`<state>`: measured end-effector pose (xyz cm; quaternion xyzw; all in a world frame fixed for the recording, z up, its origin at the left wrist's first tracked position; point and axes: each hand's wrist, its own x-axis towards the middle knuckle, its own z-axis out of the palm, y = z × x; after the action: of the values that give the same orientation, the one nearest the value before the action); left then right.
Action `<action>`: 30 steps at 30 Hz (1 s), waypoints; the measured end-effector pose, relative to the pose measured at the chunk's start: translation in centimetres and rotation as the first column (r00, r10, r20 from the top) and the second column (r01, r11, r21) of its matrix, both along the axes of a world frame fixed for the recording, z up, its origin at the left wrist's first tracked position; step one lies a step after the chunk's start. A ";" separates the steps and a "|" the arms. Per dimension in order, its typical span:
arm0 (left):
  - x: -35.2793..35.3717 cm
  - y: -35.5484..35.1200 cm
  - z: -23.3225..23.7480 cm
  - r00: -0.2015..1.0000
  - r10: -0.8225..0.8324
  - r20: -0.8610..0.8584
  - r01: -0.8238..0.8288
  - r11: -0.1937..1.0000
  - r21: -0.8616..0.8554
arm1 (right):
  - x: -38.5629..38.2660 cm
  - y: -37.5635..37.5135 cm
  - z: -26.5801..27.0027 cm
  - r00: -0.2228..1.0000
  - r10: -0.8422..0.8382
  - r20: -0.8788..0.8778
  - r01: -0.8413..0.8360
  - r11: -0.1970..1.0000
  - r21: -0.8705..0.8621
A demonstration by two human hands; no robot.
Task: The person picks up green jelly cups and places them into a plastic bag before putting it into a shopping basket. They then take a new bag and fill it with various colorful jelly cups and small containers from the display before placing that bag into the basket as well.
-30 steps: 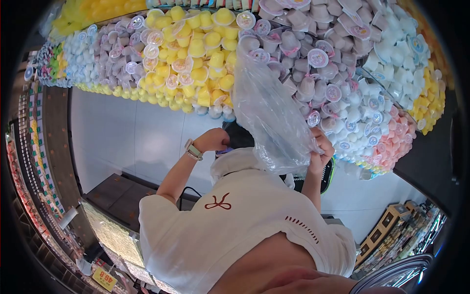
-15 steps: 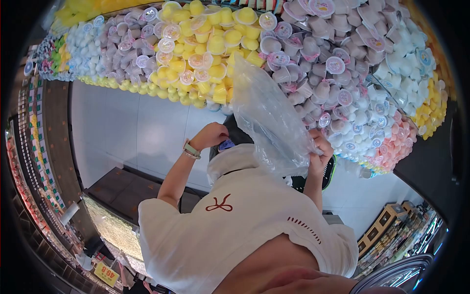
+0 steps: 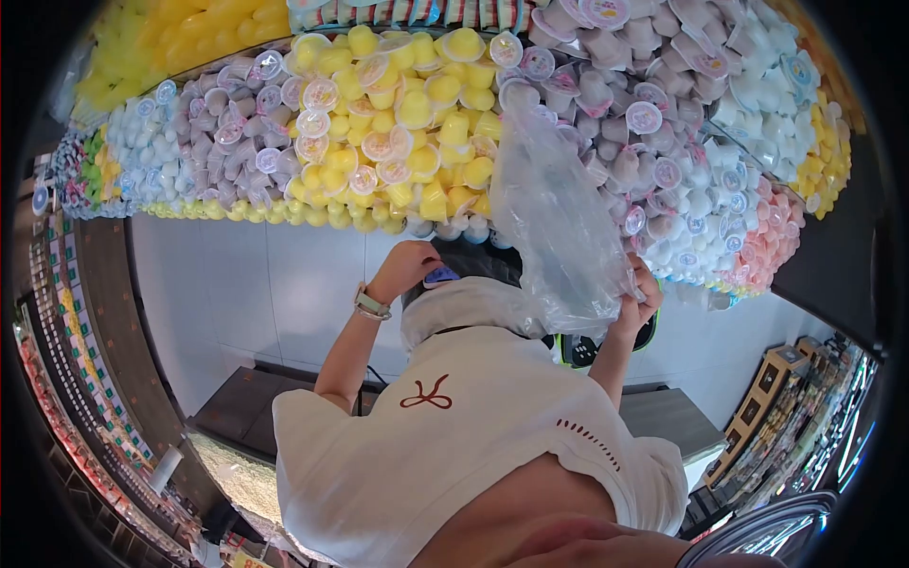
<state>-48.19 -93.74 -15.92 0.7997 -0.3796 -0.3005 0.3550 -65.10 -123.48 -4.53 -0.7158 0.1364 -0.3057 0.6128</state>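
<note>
My left hand, with a watch on the wrist, is closed on a small blue-purple item in front of my white shirt. To the right, my right hand pinches the edge of a clear plastic bag. The bag hangs loose and looks empty. Its far end overlaps the display of small cups, beside the yellow cups and the purple-grey cups.
White and pale-blue cups and pink cups fill the display's right part. Pale floor tiles show between me and the display. A dark low unit stands at lower left, and shelves line the right.
The view has shifted, so the display's left part sits lower. My right hand and the bag appear further right. Both hands keep their hold.
</note>
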 end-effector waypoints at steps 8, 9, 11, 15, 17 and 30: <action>1.3 -1.4 -0.1 0.998 -0.043 0.035 0.042 0.999 0.025 | 0.4 0.9 0.3 0.999 0.014 0.042 -0.014 1.000 -0.009; 1.6 -1.8 0.6 0.999 -0.029 0.033 0.028 0.999 0.040 | 0.3 0.6 0.4 0.999 0.023 0.042 -0.022 1.000 -0.014; 2.0 -2.6 1.9 1.000 0.017 -0.012 -0.016 0.999 0.041 | 0.3 -0.1 0.5 0.998 0.040 0.048 -0.039 0.999 -0.022; 2.8 -4.8 6.2 0.963 0.158 -0.217 -0.150 0.987 0.054 | 0.4 -1.0 1.7 0.998 0.054 0.029 -0.049 0.989 -0.137; 2.9 -5.9 8.5 0.913 0.187 -0.363 -0.194 0.981 0.018 | 1.1 -0.9 3.1 0.996 0.071 0.051 -0.054 0.960 -0.274; 3.0 -9.1 13.0 0.929 0.073 -0.362 -0.202 0.921 -0.333 | 1.8 0.0 4.4 0.963 -0.269 0.024 0.249 0.847 -0.470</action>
<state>-45.14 -102.83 -2.87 0.6802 -0.3033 -0.3333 0.5781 -63.27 -123.49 -0.17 -0.8238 0.1666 -0.3940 0.3719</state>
